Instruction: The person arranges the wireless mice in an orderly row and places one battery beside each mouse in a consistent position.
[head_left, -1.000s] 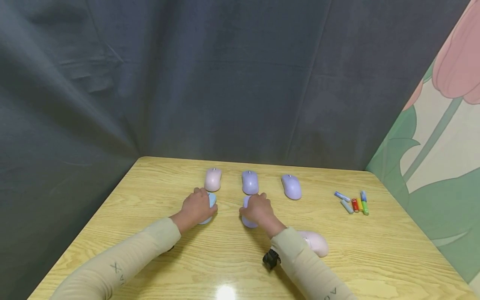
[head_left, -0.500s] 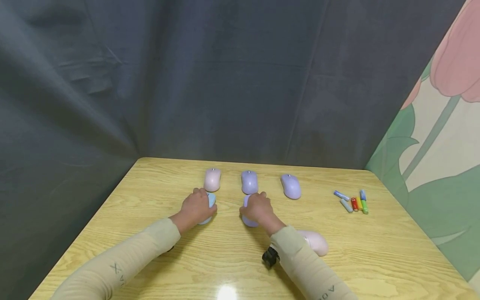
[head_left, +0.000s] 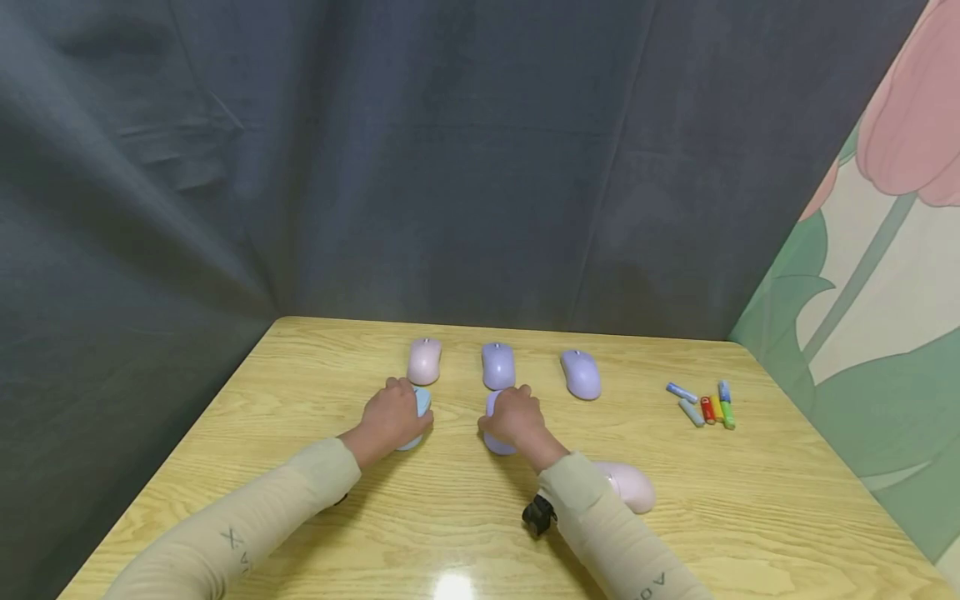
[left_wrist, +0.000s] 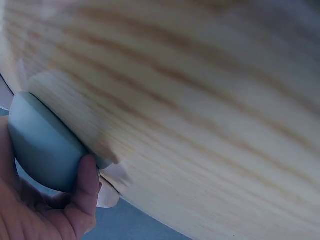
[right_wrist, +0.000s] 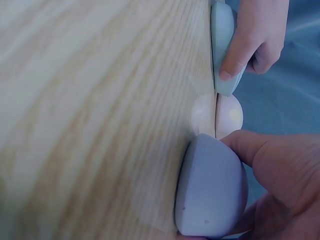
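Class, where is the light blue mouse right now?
In the head view, the light blue mouse is on the table left of centre, gripped by the left hand, just nearer the person than a pink mouse.

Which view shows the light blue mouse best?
Left wrist view: the light blue mouse is large there, mostly uncovered. The head view shows it small, largely under the left hand; the right wrist view shows one side, partly behind that hand.

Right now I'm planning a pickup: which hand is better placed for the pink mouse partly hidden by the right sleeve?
Probably the right hand, after it releases the lilac mouse it grips: that pink mouse lies nearer to it, partly behind its sleeve. The left hand grips a light-blue mouse, farther off.
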